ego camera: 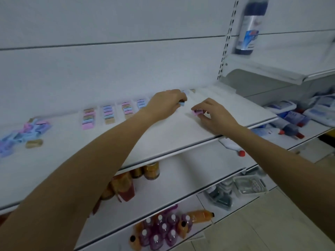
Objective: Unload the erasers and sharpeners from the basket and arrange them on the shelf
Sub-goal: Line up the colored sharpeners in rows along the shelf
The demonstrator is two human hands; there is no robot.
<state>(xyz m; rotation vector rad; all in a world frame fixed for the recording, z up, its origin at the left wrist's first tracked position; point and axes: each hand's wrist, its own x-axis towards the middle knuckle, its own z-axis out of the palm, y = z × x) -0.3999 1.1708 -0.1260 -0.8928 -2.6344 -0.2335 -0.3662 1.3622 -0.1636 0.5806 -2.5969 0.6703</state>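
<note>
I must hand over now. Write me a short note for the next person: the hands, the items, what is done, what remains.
Left hand holds a small blue piece near the back of the shelf. Right hand pinches a pink piece.
Done: neat rows along the back.
Left: place both pieces, then sort the loose pile at the far left. Basket not in view.

Dark blue bottle (251,26) upper right, amber jars (151,171) below, purple bottles (161,230) lowest

I see eraser rows (107,114) along the shelf (163,142) back | loose heap (27,131) far left | left hand (163,105), small piece (182,104) in it, at rows' right end | right hand (215,118), second piece (197,112) in it, just right, nearer front
</note>
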